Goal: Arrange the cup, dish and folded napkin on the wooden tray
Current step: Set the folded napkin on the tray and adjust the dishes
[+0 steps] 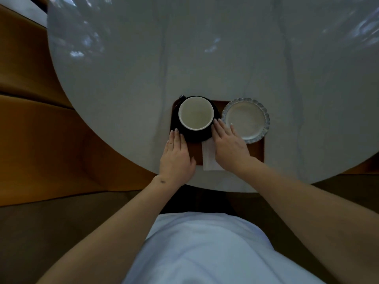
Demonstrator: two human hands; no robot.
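Observation:
A dark wooden tray (pixel 257 151) lies near the table's front edge. On its left part stands a cup (pixel 195 113), white inside and black outside, on a black saucer (pixel 196 136). A pale scalloped dish (pixel 246 119) sits on the tray's right part, its rim reaching past the tray's far edge. A white folded napkin (pixel 209 158) lies at the tray's front, partly under my right hand. My left hand (pixel 176 156) rests flat with fingertips at the saucer's left front rim. My right hand (pixel 229 146) lies flat, fingertips touching the saucer's right rim, beside the dish.
The round grey marble table (pixel 143 68) fills the upper view. A brown wooden bench or floor (pixel 41 130) runs along the left. My white shirt (pixel 205 253) is at the bottom.

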